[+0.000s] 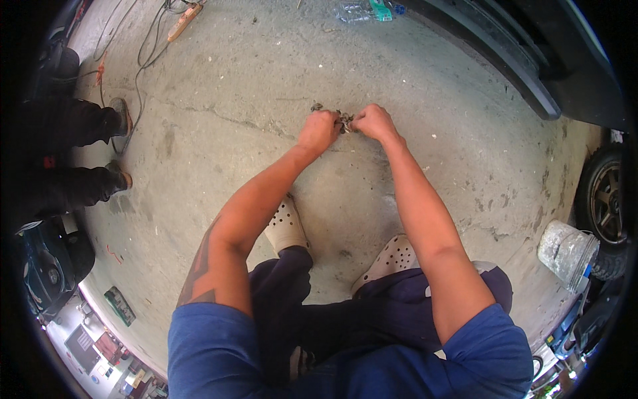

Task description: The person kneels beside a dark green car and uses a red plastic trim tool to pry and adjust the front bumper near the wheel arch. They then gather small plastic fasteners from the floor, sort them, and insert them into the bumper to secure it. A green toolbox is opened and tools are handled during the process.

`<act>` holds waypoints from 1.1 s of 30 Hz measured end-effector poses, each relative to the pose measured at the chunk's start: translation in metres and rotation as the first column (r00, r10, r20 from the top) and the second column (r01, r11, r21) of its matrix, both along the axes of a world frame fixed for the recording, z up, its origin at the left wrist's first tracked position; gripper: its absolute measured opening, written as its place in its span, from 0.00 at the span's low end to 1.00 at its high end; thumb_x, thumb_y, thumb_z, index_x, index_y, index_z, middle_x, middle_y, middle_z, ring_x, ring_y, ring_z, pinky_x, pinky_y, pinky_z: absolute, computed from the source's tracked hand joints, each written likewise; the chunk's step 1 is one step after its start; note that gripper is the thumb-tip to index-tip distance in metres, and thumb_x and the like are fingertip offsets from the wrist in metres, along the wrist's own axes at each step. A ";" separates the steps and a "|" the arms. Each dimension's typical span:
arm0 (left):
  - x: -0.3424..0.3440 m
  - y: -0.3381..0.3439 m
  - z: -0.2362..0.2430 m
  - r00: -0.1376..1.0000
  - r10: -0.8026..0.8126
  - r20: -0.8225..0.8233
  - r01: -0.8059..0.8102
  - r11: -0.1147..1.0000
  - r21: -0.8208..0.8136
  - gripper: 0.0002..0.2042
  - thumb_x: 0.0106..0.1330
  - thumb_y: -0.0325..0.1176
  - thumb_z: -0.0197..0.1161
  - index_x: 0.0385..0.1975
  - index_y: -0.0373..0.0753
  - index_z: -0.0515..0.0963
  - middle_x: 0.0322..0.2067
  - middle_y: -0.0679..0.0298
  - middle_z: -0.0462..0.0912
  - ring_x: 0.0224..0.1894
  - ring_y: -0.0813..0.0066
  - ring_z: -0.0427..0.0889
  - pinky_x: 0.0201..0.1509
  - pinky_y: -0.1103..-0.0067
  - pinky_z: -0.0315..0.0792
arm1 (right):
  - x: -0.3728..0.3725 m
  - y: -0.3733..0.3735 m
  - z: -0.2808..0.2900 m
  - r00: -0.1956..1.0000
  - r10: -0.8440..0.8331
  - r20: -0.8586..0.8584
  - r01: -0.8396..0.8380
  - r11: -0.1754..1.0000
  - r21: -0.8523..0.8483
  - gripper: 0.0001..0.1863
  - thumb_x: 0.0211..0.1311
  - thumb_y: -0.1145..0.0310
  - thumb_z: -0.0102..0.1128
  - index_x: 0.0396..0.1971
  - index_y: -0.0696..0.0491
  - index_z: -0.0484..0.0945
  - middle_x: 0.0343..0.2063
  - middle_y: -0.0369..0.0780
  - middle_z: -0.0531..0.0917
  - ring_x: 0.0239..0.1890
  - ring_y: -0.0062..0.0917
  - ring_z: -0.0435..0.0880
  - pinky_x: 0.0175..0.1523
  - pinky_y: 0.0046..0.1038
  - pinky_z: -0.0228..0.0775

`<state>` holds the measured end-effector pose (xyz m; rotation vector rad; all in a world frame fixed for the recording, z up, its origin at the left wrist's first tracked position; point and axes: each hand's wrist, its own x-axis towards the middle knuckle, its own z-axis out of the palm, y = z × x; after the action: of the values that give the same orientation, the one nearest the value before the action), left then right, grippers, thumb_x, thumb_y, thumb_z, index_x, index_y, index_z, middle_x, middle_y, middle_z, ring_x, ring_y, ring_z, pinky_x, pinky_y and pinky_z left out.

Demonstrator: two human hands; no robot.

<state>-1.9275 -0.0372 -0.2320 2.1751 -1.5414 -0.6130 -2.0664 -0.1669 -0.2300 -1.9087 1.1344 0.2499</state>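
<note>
Here, two hands grip a small dark metal piece over the concrete floor.

The left hand [319, 130] and right hand [374, 122] meet at arm's length, fingers closed on the metal piece [345, 120] between them, just above the concrete floor [252, 80]. White perforated clogs [287, 225] stand below. A plastic bottle [364, 10] lies far off; a pale bucket [565, 251] sits near a tyre [603, 203] at right.

Single head-worn fisheye view, looking steeply down, near concrete floor [219, 73]
</note>
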 end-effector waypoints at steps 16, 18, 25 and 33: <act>0.067 0.031 0.005 0.327 0.445 -0.834 -0.237 0.893 0.384 0.10 0.73 0.35 0.67 0.45 0.34 0.84 0.34 0.66 0.85 0.35 0.78 0.83 0.41 0.81 0.79 | 0.007 0.009 -0.009 0.992 -0.122 -0.044 0.120 0.992 -0.039 0.17 0.45 0.54 0.80 0.31 0.50 0.92 0.32 0.42 0.91 0.36 0.33 0.90 0.45 0.33 0.80; 0.069 0.033 0.005 0.284 0.457 -0.843 -0.215 0.887 0.409 0.11 0.73 0.34 0.66 0.46 0.33 0.83 0.36 0.65 0.85 0.36 0.77 0.84 0.42 0.81 0.80 | 0.005 0.006 -0.015 0.993 -0.119 -0.001 0.119 0.992 -0.029 0.15 0.45 0.56 0.79 0.30 0.49 0.92 0.31 0.41 0.91 0.35 0.32 0.90 0.44 0.33 0.80; 0.073 0.037 0.010 0.187 0.458 -0.869 -0.153 0.887 0.435 0.13 0.75 0.35 0.64 0.49 0.31 0.80 0.39 0.61 0.86 0.39 0.73 0.86 0.46 0.78 0.83 | -0.009 -0.015 -0.016 0.954 -0.282 0.103 0.239 0.920 0.310 0.11 0.50 0.64 0.76 0.29 0.56 0.90 0.27 0.40 0.89 0.36 0.27 0.89 0.43 0.29 0.80; 0.080 0.036 0.012 0.152 0.406 -0.901 -0.156 0.910 0.384 0.13 0.75 0.35 0.64 0.48 0.30 0.81 0.41 0.58 0.86 0.39 0.72 0.88 0.46 0.78 0.85 | -0.011 -0.019 0.011 0.727 -0.615 0.306 0.275 0.669 0.691 0.11 0.60 0.72 0.71 0.40 0.59 0.84 0.35 0.41 0.88 0.40 0.26 0.90 0.46 0.27 0.84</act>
<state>-1.8471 -0.0009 -0.2196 1.4099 -0.3003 -1.6464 -2.0773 -0.1860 -0.2187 -0.9573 0.9635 -0.1826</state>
